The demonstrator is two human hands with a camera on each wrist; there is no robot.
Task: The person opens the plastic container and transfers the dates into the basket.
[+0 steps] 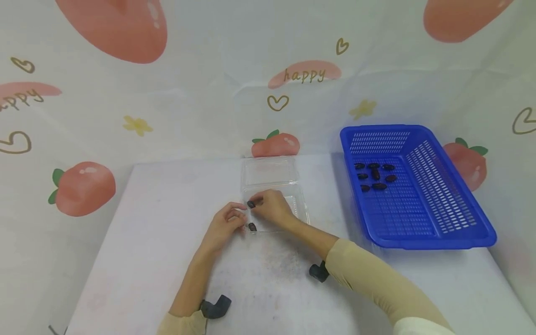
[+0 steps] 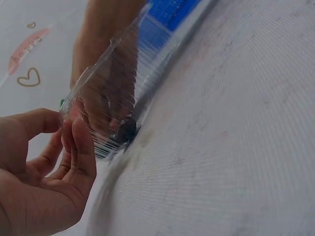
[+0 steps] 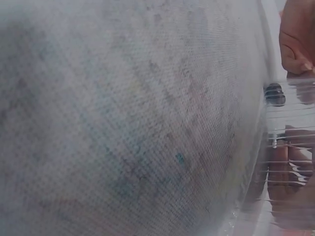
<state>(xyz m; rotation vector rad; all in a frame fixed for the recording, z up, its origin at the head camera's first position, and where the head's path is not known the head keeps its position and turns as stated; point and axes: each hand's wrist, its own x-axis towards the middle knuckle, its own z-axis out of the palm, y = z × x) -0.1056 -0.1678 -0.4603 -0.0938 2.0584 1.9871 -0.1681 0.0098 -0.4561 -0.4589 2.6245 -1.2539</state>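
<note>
A clear plastic clamshell box (image 1: 270,171) lies on the table with its lid folded back toward the wall. My right hand (image 1: 273,207) reaches into its base and pinches a dark oval date (image 1: 251,204) by the left wall. Another date (image 1: 252,226) rests in the near left corner; it shows dark through the ribbed wall (image 2: 127,127) in the left wrist view. My left hand (image 2: 54,177) pinches the box's rim between thumb and fingers. In the right wrist view a date (image 3: 274,94) sits behind the clear wall, and the right fingers are partly hidden.
To the right stands a blue perforated basket (image 1: 418,204), with several dates (image 1: 378,186) at its left side. Dark wrist mounts (image 1: 217,308) stick out from both forearms. A printed cloth wall (image 1: 201,107) rises behind the white table (image 1: 159,232).
</note>
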